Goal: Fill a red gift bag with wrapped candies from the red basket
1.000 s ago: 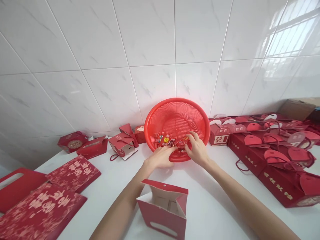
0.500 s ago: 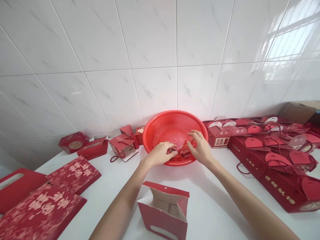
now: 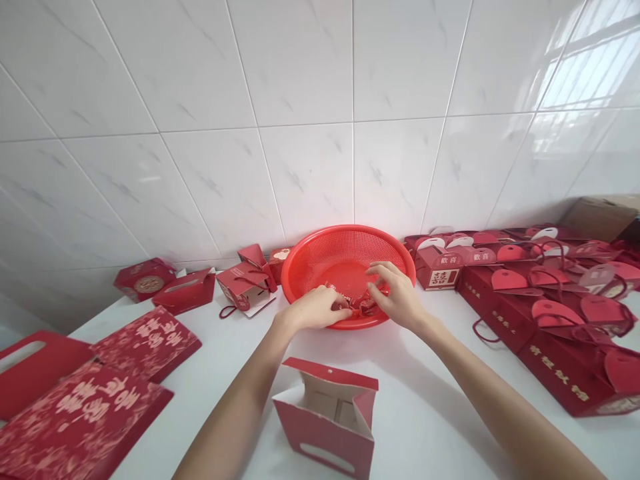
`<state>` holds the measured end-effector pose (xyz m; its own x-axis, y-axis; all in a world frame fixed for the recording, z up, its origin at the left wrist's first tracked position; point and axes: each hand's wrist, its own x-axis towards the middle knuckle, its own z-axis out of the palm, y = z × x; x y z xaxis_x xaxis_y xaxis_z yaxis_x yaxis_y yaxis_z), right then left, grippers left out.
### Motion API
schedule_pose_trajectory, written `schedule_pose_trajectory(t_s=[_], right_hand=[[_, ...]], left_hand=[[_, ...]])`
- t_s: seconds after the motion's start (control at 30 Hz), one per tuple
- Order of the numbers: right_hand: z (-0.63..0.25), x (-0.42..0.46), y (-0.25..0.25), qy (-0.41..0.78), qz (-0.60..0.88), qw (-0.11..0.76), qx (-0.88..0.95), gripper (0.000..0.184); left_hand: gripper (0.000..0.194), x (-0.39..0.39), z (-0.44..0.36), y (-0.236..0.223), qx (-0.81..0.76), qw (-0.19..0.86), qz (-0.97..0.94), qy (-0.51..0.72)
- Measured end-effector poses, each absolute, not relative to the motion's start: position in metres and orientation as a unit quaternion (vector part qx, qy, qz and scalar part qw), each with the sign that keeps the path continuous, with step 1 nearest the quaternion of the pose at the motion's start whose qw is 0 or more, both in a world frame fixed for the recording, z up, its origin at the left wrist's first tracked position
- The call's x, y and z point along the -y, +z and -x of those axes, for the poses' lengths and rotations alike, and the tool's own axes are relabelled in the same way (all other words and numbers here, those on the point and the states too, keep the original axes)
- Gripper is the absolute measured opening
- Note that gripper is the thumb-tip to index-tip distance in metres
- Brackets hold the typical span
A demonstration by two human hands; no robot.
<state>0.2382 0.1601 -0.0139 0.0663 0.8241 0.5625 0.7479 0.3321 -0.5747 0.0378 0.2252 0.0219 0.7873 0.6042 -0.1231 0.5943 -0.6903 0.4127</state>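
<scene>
A red plastic mesh basket [image 3: 349,275] sits against the tiled wall, holding several shiny red-wrapped candies [image 3: 369,307] near its front rim. Inside it, my left hand [image 3: 320,309] is curled around some of the candies, its fingertips partly hidden. Opposite, my right hand [image 3: 397,293] reaches in with thumb and index finger apart; the thumb is close to a candy and the lower fingers are hidden. Between my forearms an unclosed red paper box [image 3: 327,420] stands upright, its white inside showing.
Flat red printed boxes [image 3: 90,417] and a red handled piece [image 3: 43,373] lie at left. Small red boxes [image 3: 187,291] line the back. Rows of red gift boxes [image 3: 530,327] with cord handles fill the right, with a brown carton [image 3: 600,217] behind.
My right hand has shifted slightly left within the basket, and my left hand stays low at the candies. The view has tilted a little; the boxes stay put.
</scene>
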Motion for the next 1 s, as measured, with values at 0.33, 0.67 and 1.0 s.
schedule_pose_trajectory(t_s=[0.33, 0.67, 1.0], right_hand=[[-0.231, -0.141, 0.014, 0.207, 0.53, 0.226, 0.791, 0.023], [-0.231, -0.132, 0.01, 0.242, 0.565, 0.1, 0.783, 0.024], [-0.229, -0.14, 0.002, 0.191, 0.625, 0.102, 0.75, 0.066]], left_hand=[[0.038, -0.219, -0.034, 0.034, -0.362, 0.232, -0.9, -0.072], [0.07, -0.219, -0.034, 0.035, -0.342, 0.221, -0.903, -0.135], [0.071, -0.22, -0.039, 0.03, -0.337, 0.243, -0.896, -0.154]])
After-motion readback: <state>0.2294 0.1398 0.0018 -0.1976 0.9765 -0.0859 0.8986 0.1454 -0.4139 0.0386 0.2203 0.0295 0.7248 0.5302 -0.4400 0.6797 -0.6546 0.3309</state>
